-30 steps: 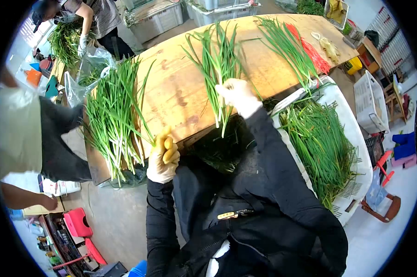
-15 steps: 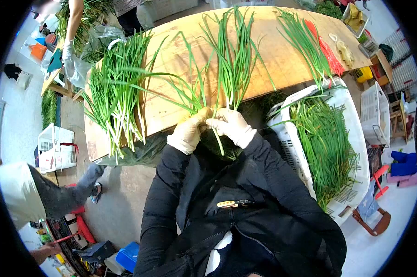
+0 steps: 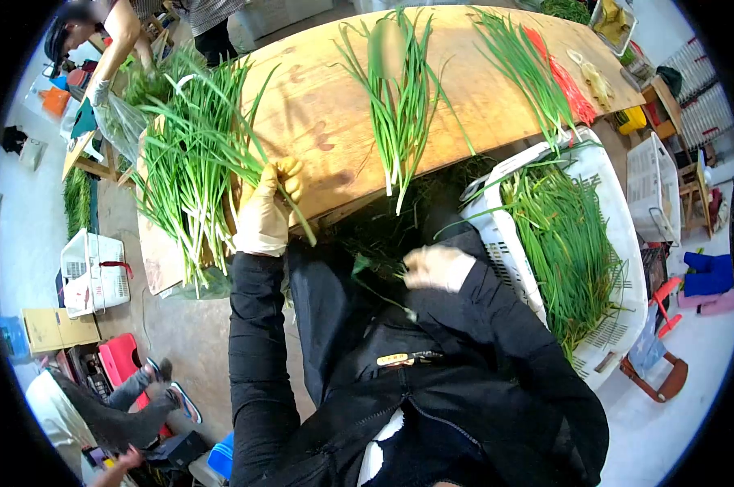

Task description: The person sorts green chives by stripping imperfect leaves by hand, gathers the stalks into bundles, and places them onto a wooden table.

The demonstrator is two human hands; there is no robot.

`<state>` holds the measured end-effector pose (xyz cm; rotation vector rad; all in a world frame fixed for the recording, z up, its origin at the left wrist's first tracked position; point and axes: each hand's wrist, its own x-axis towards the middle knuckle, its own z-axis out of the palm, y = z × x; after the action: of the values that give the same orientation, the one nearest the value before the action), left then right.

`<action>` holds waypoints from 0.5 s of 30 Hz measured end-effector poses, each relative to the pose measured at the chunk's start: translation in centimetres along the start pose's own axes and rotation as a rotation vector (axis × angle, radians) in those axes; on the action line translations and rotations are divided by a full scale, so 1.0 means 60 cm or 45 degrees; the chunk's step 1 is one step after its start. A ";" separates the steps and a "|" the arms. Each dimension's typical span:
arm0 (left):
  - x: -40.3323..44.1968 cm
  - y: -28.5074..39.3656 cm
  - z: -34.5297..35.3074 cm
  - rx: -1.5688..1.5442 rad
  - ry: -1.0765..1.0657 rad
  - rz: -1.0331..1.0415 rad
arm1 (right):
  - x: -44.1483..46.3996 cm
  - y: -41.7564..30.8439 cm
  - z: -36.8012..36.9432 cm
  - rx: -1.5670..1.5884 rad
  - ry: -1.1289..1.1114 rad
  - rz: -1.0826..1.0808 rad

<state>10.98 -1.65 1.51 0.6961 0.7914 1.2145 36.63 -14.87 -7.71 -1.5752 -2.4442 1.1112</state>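
Note:
My left hand (image 3: 271, 203), in a yellowish glove, is closed around a few green stalks at the table's near edge, beside a large pile of green stalks (image 3: 190, 174). Over my lap, my right hand (image 3: 438, 269) wears a pale glove and is blurred; a thin leafy stalk (image 3: 381, 294) hangs just left of it, and whether the fingers grip it is unclear. A smaller bunch (image 3: 401, 122) lies on the middle of the wooden table (image 3: 318, 105). Farther right, another bunch (image 3: 525, 77) rests beside red ties (image 3: 558, 81).
On my right stands a white crate (image 3: 633, 268) full of green stalks (image 3: 566, 252). A glove (image 3: 590, 77) lies at the table's right end. One person (image 3: 119, 36) bends over plants at the upper left; another (image 3: 99, 410) is at the lower left.
My hands have moved apart: the left went left toward the large pile with stalks in it, the right came down over my lap. The person at lower left has moved lower in the view.

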 end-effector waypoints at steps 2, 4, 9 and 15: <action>0.001 -0.018 -0.009 0.110 -0.084 -0.172 | 0.033 0.014 -0.032 1.156 0.152 -0.009; -0.016 -0.044 0.023 0.035 0.047 -0.253 | 0.051 -0.018 -0.092 1.387 0.275 0.107; -0.040 -0.062 0.045 0.177 -0.049 -0.287 | 0.085 -0.042 -0.077 1.201 0.834 0.052; -0.054 -0.093 0.071 0.234 -0.175 -0.240 | 0.057 -0.120 -0.090 0.234 0.916 -0.010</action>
<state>16.99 -6.23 -0.16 0.8270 0.8401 0.9214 31.37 -10.85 -0.70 -1.5451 -1.8164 0.5874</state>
